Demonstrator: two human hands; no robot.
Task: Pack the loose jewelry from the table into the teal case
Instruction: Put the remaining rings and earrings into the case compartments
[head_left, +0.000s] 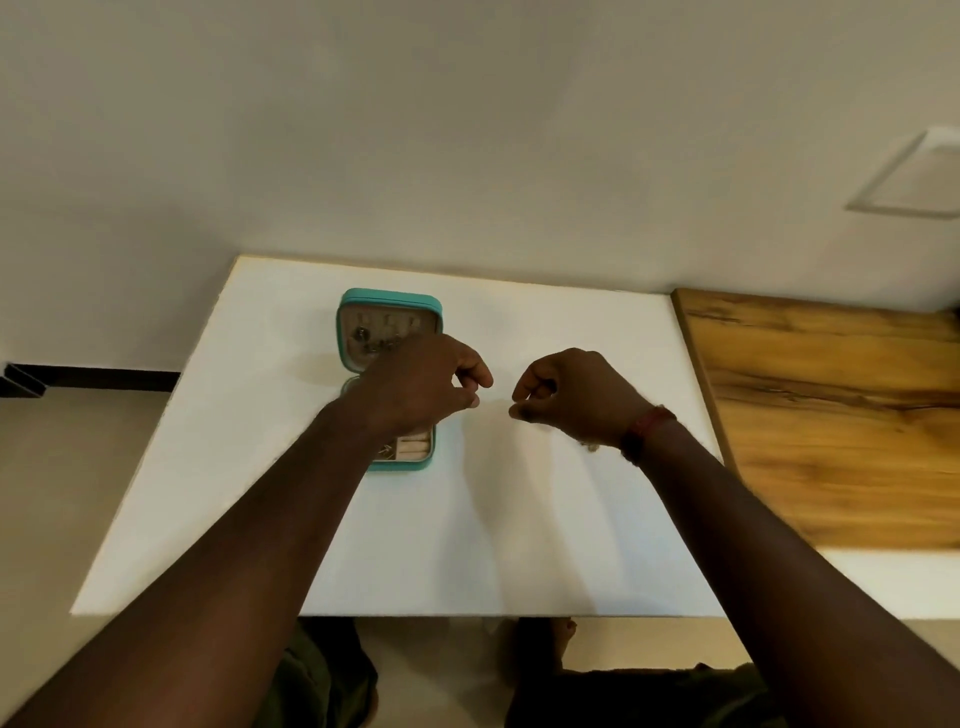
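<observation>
The left hand (431, 382) and right hand (571, 397) are pinched tight; what is held cannot be told. It should be laid gently in the case (389, 299).

Open teal case (388, 304) stands at 11 o'clock; wooden board (831, 415) flanks 3 o'clock; white table (234, 467) passable at 6 and 9 o'clock.

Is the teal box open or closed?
Open. The case lies with its lid flipped back, showing jewelry inside the lid and ring rolls in the base.
</observation>
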